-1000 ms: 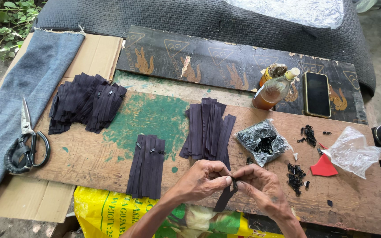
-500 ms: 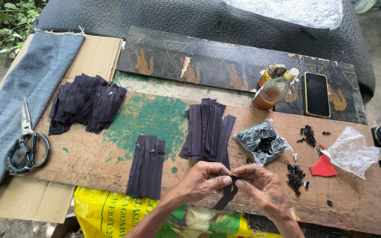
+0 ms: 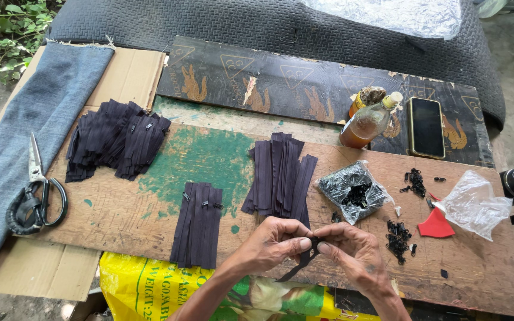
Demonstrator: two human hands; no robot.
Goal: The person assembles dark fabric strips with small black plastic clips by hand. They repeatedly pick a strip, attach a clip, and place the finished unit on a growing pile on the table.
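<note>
Fingertips of left hand [image 3: 273,244] and right hand [image 3: 352,257] pinch one limp dark zipper strip [image 3: 295,270] over rough plywood [image 3: 150,214].

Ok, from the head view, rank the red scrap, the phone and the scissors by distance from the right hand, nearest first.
1. Red scrap: just right of the right hand, beside the clear bag.
2. Phone: farther up, on the dark board at the back right.
3. Scissors: far left, across the whole board, on the denim.

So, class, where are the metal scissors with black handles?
The metal scissors lie at the far left, on the blue denim strip, left of the dark zipper pile.
</note>
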